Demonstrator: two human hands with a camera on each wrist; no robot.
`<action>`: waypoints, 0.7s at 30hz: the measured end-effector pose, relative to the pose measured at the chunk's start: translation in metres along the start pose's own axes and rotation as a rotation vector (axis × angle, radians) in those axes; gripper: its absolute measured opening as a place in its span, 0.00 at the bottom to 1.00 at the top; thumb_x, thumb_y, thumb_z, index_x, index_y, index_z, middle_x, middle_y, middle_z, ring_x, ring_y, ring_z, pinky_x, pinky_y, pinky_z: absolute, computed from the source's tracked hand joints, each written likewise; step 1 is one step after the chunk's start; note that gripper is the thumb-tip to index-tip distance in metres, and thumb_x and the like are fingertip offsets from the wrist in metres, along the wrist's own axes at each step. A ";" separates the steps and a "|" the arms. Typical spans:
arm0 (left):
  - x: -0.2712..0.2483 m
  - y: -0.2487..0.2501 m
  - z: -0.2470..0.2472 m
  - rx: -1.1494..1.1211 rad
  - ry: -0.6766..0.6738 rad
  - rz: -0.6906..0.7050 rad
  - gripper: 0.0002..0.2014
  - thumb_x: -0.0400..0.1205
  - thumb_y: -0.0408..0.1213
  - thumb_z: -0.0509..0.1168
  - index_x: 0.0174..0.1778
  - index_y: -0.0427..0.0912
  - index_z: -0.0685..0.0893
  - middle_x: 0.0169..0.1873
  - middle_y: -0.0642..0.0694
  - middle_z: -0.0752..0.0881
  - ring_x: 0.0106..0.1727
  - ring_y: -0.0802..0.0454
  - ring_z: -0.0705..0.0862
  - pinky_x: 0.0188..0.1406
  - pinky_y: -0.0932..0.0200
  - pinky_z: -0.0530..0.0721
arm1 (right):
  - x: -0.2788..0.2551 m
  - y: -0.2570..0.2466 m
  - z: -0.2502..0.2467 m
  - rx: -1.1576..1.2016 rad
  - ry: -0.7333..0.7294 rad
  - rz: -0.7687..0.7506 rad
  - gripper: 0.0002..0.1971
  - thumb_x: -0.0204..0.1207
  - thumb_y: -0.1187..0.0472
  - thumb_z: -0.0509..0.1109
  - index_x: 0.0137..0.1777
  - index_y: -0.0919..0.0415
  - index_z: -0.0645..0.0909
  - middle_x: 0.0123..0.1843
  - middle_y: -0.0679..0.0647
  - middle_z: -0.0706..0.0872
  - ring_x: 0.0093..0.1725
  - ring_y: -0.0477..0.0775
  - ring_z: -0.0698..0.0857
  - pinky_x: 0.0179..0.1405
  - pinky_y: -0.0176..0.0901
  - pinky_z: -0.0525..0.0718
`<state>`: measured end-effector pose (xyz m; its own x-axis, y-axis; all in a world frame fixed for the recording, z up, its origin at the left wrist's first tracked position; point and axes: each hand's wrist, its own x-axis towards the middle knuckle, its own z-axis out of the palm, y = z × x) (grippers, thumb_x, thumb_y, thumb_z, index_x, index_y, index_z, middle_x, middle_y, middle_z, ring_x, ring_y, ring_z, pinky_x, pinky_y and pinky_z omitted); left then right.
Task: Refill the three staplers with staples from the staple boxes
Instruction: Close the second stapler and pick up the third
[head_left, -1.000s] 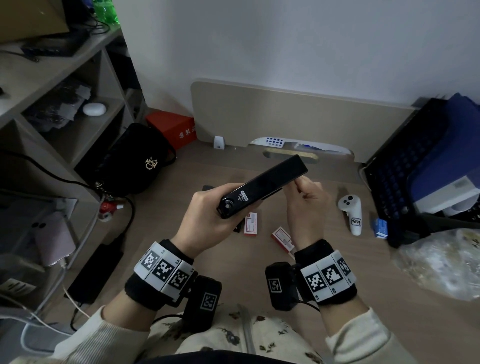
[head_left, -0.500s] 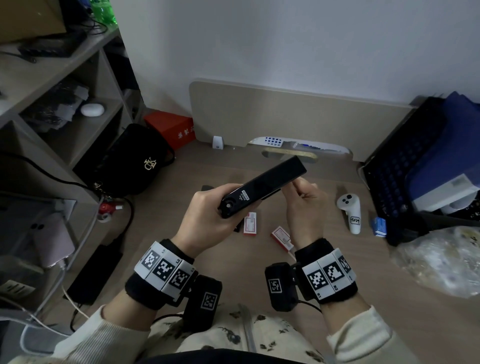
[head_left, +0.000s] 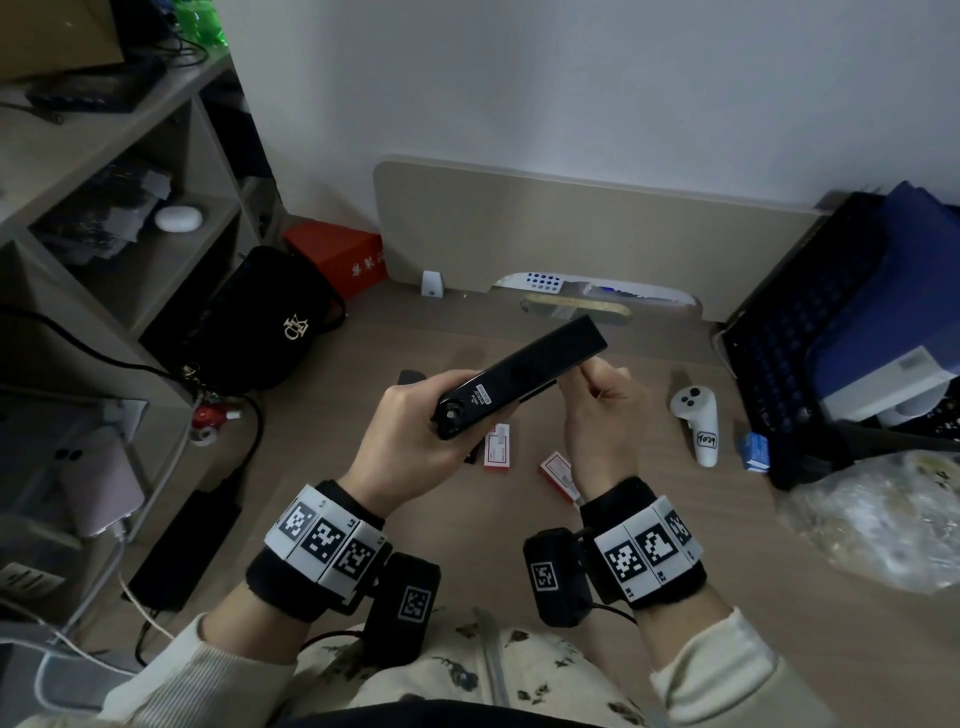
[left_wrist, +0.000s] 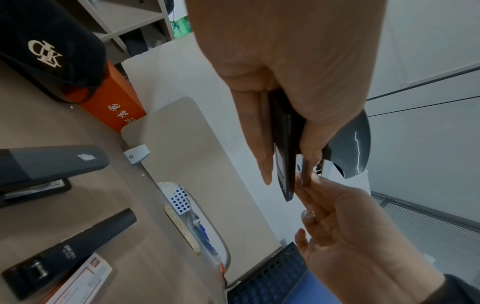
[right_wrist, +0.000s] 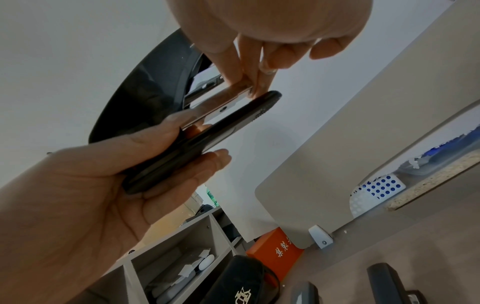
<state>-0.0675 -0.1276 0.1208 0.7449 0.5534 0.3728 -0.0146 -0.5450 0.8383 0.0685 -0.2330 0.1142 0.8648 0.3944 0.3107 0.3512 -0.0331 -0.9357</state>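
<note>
My left hand (head_left: 410, 441) grips a black stapler (head_left: 519, 379) by its hinge end, raised above the desk and pointing up to the right. Its lid is swung open, seen in the right wrist view, baring the metal staple rail (right_wrist: 221, 102). My right hand (head_left: 587, 371) pinches the front end of that rail between thumb and fingertips (right_wrist: 255, 82). Whether a staple strip lies in the rail I cannot tell. Two more black staplers (left_wrist: 46, 164) (left_wrist: 70, 253) lie on the desk. Two red-and-white staple boxes (head_left: 496, 453) (head_left: 558, 474) lie under my hands.
A white controller (head_left: 698, 421) and a small blue box (head_left: 754, 452) lie to the right, beside a black crate (head_left: 800, 353). A black bag (head_left: 260, 332) and an orange box (head_left: 343, 254) sit at the left. A beige panel (head_left: 571, 223) stands behind.
My right fingertips have crept slightly left along the stapler's front end. The left hand and stapler have stayed in place.
</note>
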 end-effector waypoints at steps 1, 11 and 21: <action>0.000 0.000 0.000 0.009 -0.007 -0.010 0.14 0.75 0.45 0.75 0.54 0.46 0.89 0.37 0.50 0.91 0.36 0.57 0.90 0.34 0.57 0.87 | 0.000 0.004 0.000 0.018 -0.009 0.022 0.26 0.78 0.55 0.71 0.19 0.56 0.66 0.20 0.46 0.65 0.30 0.58 0.63 0.38 0.28 0.68; 0.001 -0.013 0.007 0.067 -0.370 -0.212 0.16 0.76 0.47 0.74 0.58 0.59 0.80 0.39 0.58 0.89 0.39 0.61 0.88 0.40 0.55 0.88 | -0.003 0.020 0.003 0.046 -0.134 0.123 0.06 0.76 0.64 0.73 0.50 0.59 0.90 0.47 0.50 0.92 0.48 0.42 0.88 0.50 0.39 0.85; -0.002 -0.067 0.013 0.083 -0.242 -0.605 0.12 0.75 0.39 0.75 0.53 0.51 0.84 0.44 0.55 0.88 0.50 0.56 0.87 0.52 0.53 0.86 | -0.010 0.048 -0.001 0.037 -0.368 0.521 0.32 0.75 0.60 0.74 0.78 0.53 0.67 0.71 0.43 0.78 0.66 0.43 0.79 0.60 0.36 0.78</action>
<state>-0.0593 -0.1001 0.0585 0.7348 0.6254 -0.2626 0.4977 -0.2341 0.8352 0.0770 -0.2398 0.0664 0.7366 0.6249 -0.2586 -0.1008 -0.2766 -0.9557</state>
